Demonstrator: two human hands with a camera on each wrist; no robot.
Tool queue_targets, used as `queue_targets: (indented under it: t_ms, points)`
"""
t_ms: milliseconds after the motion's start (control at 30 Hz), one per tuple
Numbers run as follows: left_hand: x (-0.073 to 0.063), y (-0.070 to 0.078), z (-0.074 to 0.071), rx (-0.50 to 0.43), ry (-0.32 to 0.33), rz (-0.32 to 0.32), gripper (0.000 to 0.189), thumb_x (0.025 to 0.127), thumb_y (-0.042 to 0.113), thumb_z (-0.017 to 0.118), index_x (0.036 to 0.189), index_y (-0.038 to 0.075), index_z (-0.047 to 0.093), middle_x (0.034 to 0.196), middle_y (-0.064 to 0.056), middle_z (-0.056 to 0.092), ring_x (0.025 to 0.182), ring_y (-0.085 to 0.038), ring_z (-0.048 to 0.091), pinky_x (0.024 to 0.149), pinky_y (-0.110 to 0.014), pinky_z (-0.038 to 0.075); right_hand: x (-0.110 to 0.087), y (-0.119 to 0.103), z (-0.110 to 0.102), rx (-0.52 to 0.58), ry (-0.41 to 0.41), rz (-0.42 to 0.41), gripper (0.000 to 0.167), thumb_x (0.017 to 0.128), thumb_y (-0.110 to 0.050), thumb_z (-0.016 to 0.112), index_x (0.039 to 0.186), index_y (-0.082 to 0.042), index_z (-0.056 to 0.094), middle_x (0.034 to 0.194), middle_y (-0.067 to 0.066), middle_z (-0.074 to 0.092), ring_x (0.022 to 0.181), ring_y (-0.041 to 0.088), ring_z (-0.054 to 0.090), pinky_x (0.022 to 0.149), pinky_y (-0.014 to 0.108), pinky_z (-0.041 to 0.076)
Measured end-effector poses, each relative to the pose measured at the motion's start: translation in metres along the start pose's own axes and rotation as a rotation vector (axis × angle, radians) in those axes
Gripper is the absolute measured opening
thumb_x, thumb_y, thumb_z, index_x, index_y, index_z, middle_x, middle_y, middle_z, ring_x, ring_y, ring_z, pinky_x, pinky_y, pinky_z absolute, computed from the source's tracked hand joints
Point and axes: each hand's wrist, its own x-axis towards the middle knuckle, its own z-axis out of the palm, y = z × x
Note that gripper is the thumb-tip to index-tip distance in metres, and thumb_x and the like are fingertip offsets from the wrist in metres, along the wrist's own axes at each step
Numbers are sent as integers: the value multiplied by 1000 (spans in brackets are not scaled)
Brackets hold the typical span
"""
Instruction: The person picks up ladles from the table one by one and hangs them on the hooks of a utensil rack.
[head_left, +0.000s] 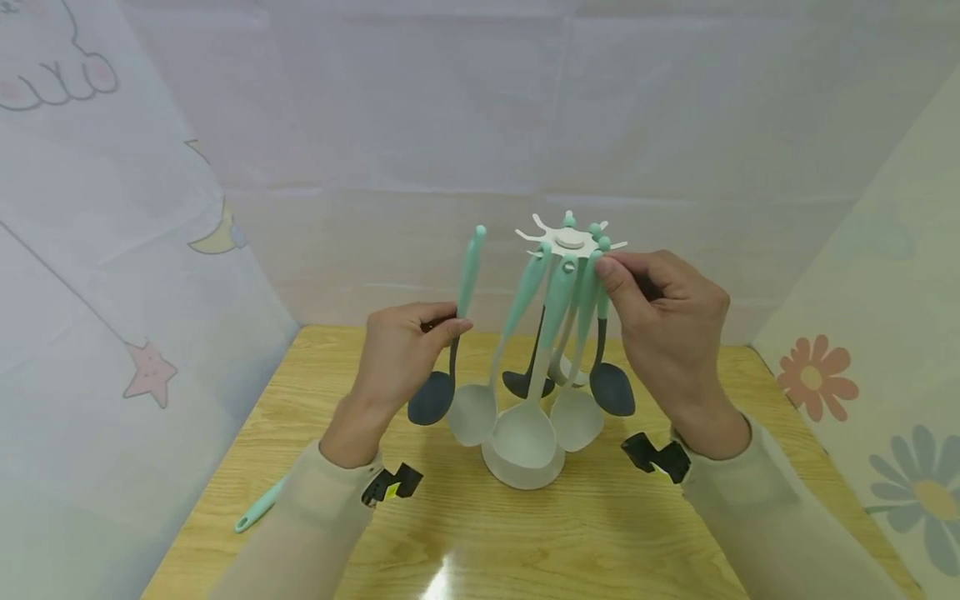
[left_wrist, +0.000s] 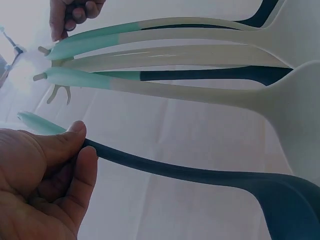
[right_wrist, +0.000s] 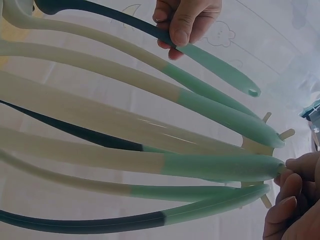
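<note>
In the head view my left hand (head_left: 405,350) pinches a dark blue ladle (head_left: 431,398) where its mint handle meets the dark shaft. It hangs upright, bowl down, to the left of a white utensil rack (head_left: 570,240) and apart from it. My right hand (head_left: 671,333) is at the rack's right side, thumb and forefinger pinching the top end of a white ladle's mint handle (right_wrist: 225,167) at a hook. The white ladle's bowl (head_left: 576,419) hangs low. Several other white and dark utensils hang around the rack, partly hiding its pole.
The rack's round white base (head_left: 522,473) stands on the wooden table (head_left: 600,533). Another mint handle (head_left: 258,510) lies at the table's left, its other end hidden by my left sleeve. Cloth walls with printed drawings enclose the back and both sides.
</note>
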Motion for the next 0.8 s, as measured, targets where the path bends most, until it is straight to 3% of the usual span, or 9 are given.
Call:
queue_targets:
  t_ms: [167, 400, 533, 667, 800]
  points:
    - [5, 3, 2, 39, -44, 13, 25, 97, 23, 79, 117, 9, 82, 96, -6, 82, 67, -14, 62, 53, -23, 41, 0, 3, -3, 3, -11, 10, 10, 94, -1, 78, 93, 8, 79, 84, -20, 69, 62, 3, 54, 59, 14, 46]
    - [14, 6, 0, 91, -60, 26, 20, 97, 21, 79, 113, 10, 84, 94, -4, 82, 72, -14, 67, 57, -24, 48, 1, 7, -8, 5, -30, 25, 10, 95, -1, 77, 96, 9, 79, 83, -22, 69, 61, 3, 55, 58, 15, 46]
    - [19, 8, 2, 90, -91, 11, 22, 98, 21, 78, 115, 9, 83, 98, -5, 82, 77, -14, 71, 62, -27, 53, 2, 6, -9, 8, -23, 67, 9, 96, -3, 76, 98, 6, 81, 79, -18, 69, 60, 4, 53, 57, 15, 42]
    - [24, 9, 7, 50, -136, -17, 24, 98, 21, 77, 118, 7, 81, 103, -7, 82, 88, -16, 78, 75, -32, 63, 2, 7, -10, 5, -17, 100, 9, 96, -3, 76, 99, 4, 82, 77, -18, 68, 59, 3, 52, 56, 15, 40]
    - [27, 9, 13, 36, -161, -29, 24, 98, 21, 77, 118, 7, 81, 103, -7, 82, 89, -17, 80, 80, -36, 65, 2, 8, -10, 6, -24, 108, 9, 97, -3, 76, 99, 4, 81, 77, -17, 69, 60, 3, 52, 56, 14, 41]
